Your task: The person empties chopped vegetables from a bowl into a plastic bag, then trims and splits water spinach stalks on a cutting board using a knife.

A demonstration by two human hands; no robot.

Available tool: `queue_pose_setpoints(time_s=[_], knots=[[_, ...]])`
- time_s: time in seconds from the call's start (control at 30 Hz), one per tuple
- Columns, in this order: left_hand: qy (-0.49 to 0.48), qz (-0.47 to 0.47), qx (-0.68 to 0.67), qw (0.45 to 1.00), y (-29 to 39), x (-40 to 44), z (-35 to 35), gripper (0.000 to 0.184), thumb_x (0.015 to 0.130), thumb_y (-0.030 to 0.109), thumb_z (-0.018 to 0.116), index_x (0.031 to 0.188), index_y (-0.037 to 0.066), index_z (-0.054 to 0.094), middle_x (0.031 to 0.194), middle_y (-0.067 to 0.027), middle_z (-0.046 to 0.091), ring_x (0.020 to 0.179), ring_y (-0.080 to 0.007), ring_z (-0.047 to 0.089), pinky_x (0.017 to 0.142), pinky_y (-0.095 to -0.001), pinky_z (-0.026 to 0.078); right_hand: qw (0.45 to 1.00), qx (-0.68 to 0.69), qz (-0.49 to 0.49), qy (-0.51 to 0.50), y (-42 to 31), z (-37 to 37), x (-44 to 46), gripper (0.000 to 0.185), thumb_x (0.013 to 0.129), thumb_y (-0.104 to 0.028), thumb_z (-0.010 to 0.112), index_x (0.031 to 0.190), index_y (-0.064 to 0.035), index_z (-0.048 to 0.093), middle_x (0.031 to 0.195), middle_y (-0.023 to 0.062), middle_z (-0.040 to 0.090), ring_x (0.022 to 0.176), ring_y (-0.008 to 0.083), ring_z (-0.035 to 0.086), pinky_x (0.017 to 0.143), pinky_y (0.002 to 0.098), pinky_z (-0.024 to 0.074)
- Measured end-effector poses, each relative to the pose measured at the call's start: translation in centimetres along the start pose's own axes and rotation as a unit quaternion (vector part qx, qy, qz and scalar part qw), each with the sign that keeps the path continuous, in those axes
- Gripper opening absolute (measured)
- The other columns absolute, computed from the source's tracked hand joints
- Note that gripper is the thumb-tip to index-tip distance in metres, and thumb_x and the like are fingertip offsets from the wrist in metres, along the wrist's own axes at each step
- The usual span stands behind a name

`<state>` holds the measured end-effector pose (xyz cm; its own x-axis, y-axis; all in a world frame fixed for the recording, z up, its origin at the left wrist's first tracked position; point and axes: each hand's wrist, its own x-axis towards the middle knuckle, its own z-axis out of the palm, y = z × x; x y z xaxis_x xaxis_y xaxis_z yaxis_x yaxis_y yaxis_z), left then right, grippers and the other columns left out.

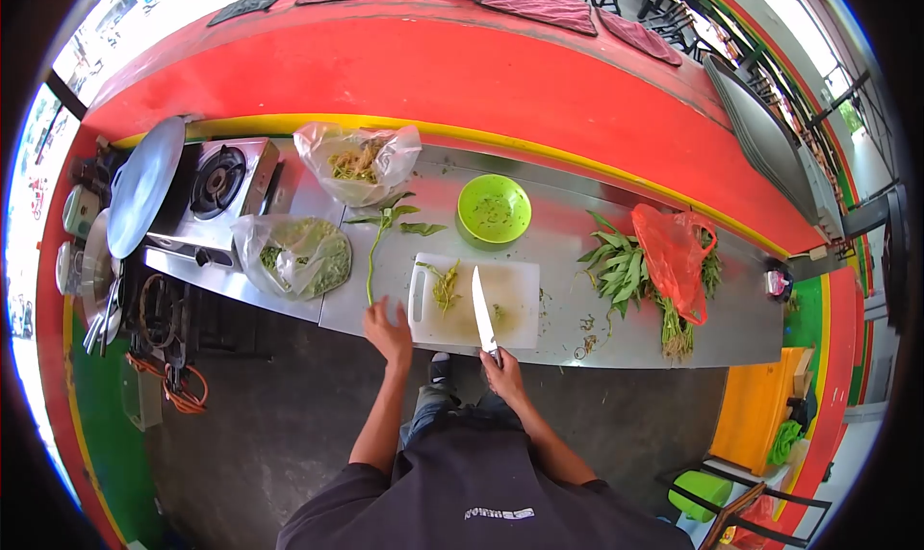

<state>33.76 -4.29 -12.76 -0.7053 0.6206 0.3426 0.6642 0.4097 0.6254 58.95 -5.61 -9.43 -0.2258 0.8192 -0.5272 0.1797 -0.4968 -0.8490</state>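
My right hand [502,373] is closed round the dark handle of a kitchen knife [482,311]; its blade points away from me over the white cutting board [525,281]. Left of the board, my left hand [388,335] has its fingertips at the lower end of a long leafy green stalk [373,256], seemingly pinching it. The stalk's leaves lie farther back on the steel counter. A small heap of cut yellow-green stems [445,288] rests on the board, with a few bits right of the blade. Behind the board stands a lime-green bowl [494,212] with green scraps inside.
Two clear plastic bags of greens, one near [298,258] and one farther back [358,163], lie on the left by a gas stove [219,184]. A leafy bunch [616,266] and a red plastic bag [671,256] lie right. A red wall [433,69] runs behind.
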Motion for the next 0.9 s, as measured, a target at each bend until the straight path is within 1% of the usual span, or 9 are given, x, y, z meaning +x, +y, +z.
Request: queue_pose_setpoints(time_s=[0.07,0.13,0.17,0.4,0.5,0.57,0.67,0.7,0.9], knots=[[0.059,-0.032,0.097,0.993,-1.7,1.4,-0.9,0.036,0.088,0.027,0.074,0.120,0.012,0.066,0.102,-0.0072,0.067,0.099,-0.0282,0.064,0.083,-0.0469,0.045,1.000,0.002,0.004,-0.002,-0.1,0.2,-0.4,0.027,0.099,-0.033,0.066,0.092,-0.0091,0.056,0.059,-0.0034,0.045,0.041,0.0059,0.040,0.036,0.0247,0.0324],[-0.088,-0.109,0.018,0.990,-3.9,2.3,-1.1,0.041,0.088,0.029,0.074,0.123,0.012,0.062,0.104,-0.0062,0.066,0.101,-0.0281,0.063,0.083,-0.0499,0.046,1.000,0.006,0.007,-0.005,-0.2,0.5,-0.8,0.027,0.099,-0.034,0.066,0.093,-0.0092,0.057,0.059,-0.0032,0.046,0.041,0.0059,0.040,0.036,0.0246,0.0325],[-0.106,-0.089,0.013,0.990,-4.6,2.4,-1.1,0.032,0.088,0.026,0.074,0.114,0.009,0.066,0.098,-0.0067,0.068,0.095,-0.0287,0.065,0.080,-0.0485,0.048,1.000,0.012,0.015,-0.005,-0.1,0.6,-1.1,0.027,0.099,-0.034,0.065,0.094,-0.0090,0.057,0.060,-0.0031,0.046,0.041,0.0060,0.040,0.036,0.0246,0.0326],[-0.144,-0.080,-0.090,0.982,-7.4,2.5,-0.2,0.020,0.088,0.017,0.071,0.101,0.001,0.069,0.087,-0.0127,0.071,0.080,-0.0277,0.069,0.073,-0.0389,0.054,1.000,0.009,-0.001,-0.020,0.5,0.9,-2.3,0.028,0.100,-0.035,0.064,0.097,-0.0075,0.058,0.062,-0.0022,0.048,0.042,0.0059,0.041,0.036,0.0245,0.0329],[-0.189,-0.134,-0.183,0.956,-7.0,1.5,-1.3,0.023,0.090,0.016,0.072,0.104,-0.003,0.068,0.088,-0.0115,0.071,0.080,-0.0205,0.069,0.073,-0.0329,0.054,1.000,0.016,0.006,-0.023,0.6,0.9,-2.7,0.026,0.101,-0.034,0.062,0.105,-0.0077,0.059,0.063,-0.0017,0.049,0.042,0.0061,0.041,0.036,0.0247,0.0326],[-0.248,-0.244,-0.345,0.872,-5.1,0.2,-3.1,0.026,0.093,0.017,0.074,0.110,-0.003,0.068,0.086,-0.0050,0.070,0.078,-0.0126,0.066,0.069,-0.0274,0.053,0.999,0.031,0.005,-0.032,1.1,0.8,-2.4,0.026,0.102,-0.033,0.060,0.111,-0.0083,0.057,0.064,-0.0011,0.050,0.042,0.0063,0.041,0.037,0.0249,0.0326],[-0.272,-0.236,-0.378,0.853,-4.0,-2.2,-4.7,0.029,0.094,0.015,0.073,0.115,-0.004,0.068,0.087,-0.0027,0.068,0.077,-0.0100,0.064,0.069,-0.0248,0.051,0.997,0.065,0.003,-0.044,1.2,1.2,-2.8,0.027,0.105,-0.032,0.055,0.120,-0.0096,0.053,0.066,0.0005,0.051,0.043,0.0066,0.040,0.038,0.0250,0.0326],[-0.298,-0.264,-0.419,0.816,-3.8,-2.6,-5.2,0.033,0.094,0.016,0.074,0.120,-0.004,0.067,0.088,-0.0025,0.069,0.078,-0.0104,0.065,0.070,-0.0248,0.051,0.995,0.084,-0.001,-0.048,1.3,1.4,-2.9,0.028,0.106,-0.032,0.053,0.123,-0.0103,0.051,0.068,0.0014,0.052,0.044,0.0067,0.040,0.038,0.0251,0.0327],[-0.297,-0.304,-0.435,0.794,-2.3,-6.2,-7.0,0.030,0.092,0.015,0.076,0.114,-0.005,0.070,0.089,-0.0035,0.071,0.077,-0.0112,0.067,0.068,-0.0249,0.052,0.992,0.092,0.010,-0.080,1.4,2.1,-3.0,0.023,0.108,-0.029,0.046,0.122,-0.0110,0.050,0.071,0.0044,0.054,0.043,0.0065,0.038,0.038,0.0246,0.0317]])
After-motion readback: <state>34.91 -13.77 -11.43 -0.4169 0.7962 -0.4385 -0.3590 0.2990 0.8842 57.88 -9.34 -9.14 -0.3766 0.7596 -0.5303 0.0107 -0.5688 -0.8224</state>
